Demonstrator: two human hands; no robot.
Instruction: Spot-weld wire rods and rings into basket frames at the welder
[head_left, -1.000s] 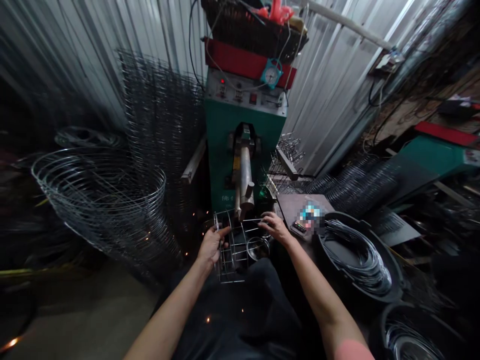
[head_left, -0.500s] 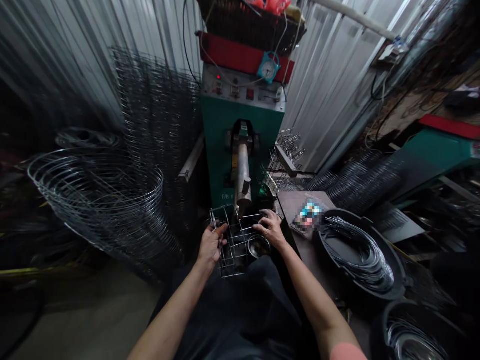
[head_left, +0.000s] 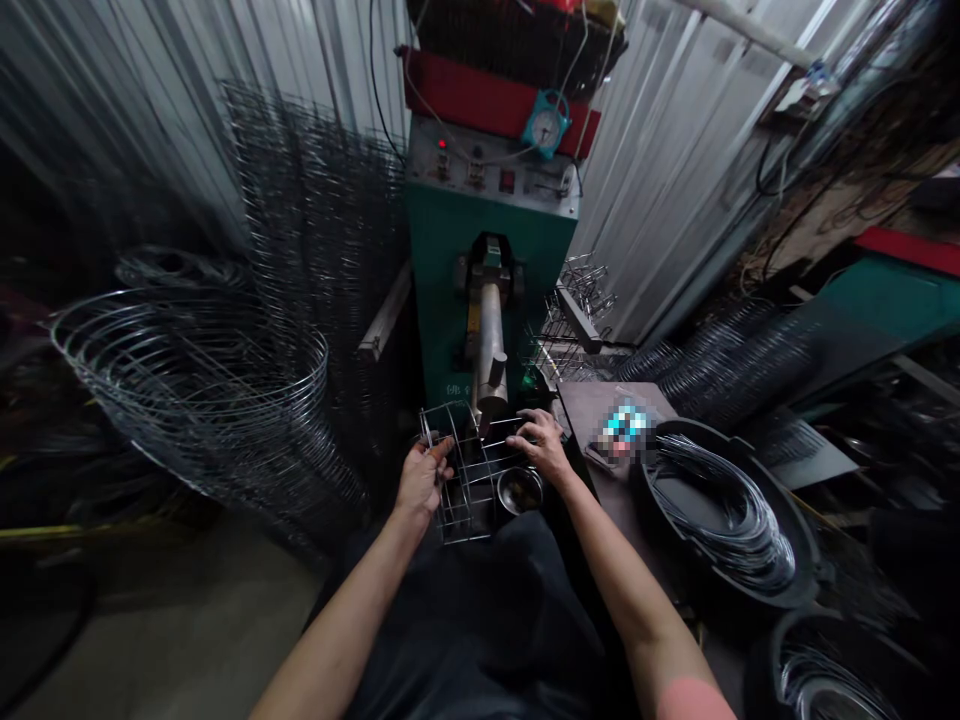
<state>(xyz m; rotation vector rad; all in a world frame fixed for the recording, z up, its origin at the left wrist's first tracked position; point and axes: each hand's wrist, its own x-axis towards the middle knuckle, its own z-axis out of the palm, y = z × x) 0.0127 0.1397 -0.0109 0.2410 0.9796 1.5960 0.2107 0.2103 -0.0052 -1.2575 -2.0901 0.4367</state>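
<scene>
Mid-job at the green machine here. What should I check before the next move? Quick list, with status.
1. Left grip secure: ok, thumb and fingers close on the left side of the wire frame.
2. Right grip secure: cannot tell; its fingertips are at the wire ends.
3. Machine tip touching a wire: cannot tell; too small and dark.
4. Fingers out from directly under the tip: ok, one hand on each side.
5. Panel indicator on: ok, lit red.
6. Metal bowl contents identified: not ok, too dim.
</scene>
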